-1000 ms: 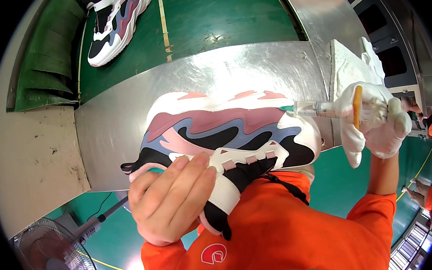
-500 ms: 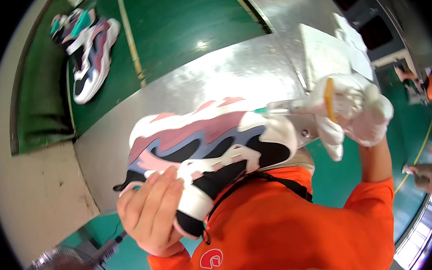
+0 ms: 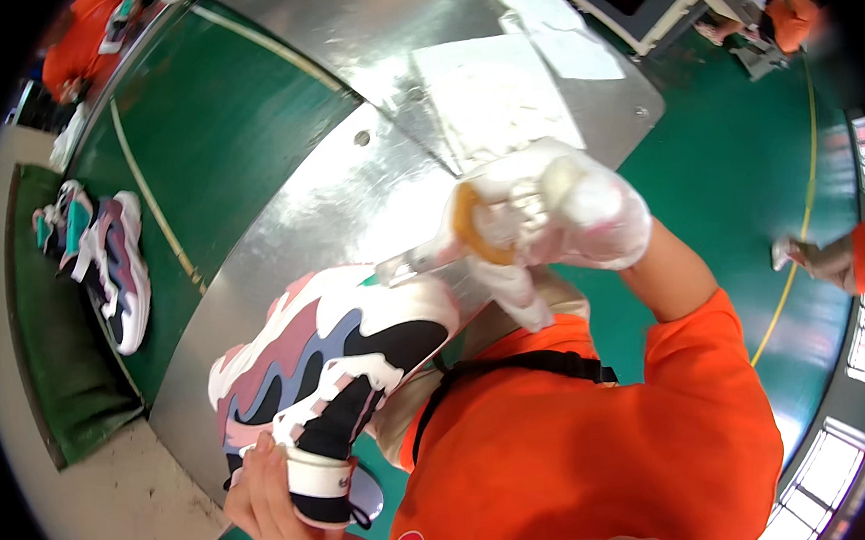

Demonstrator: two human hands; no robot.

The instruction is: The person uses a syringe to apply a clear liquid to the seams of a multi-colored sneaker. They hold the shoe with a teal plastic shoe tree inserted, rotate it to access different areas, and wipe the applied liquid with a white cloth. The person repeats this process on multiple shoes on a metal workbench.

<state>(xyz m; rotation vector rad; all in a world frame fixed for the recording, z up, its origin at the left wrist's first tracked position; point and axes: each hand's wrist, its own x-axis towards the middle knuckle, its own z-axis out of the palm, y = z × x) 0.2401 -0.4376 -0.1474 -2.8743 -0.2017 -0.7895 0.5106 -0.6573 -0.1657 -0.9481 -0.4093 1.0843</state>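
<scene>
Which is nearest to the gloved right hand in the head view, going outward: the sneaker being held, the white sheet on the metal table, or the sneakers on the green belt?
1. Held sneaker: just left of and below the right hand, at the tool tip.
2. White sheet: just above the hand; close to the first, though apart.
3. Sneakers on the green belt: far left.

Sneaker (image 3: pixel 334 362) swung toe-up; left hand (image 3: pixel 273 497) shifted to heel.

Two pale rectangular sheets, perhaps labels or paper, lie on the metal worktable (image 3: pixel 347 196) toward its far right corner: a larger white sheet (image 3: pixel 496 95) near the edge, and a smaller whitish sheet (image 3: pixel 552 36) just beyond it. Nothing legible shows on either.
</scene>
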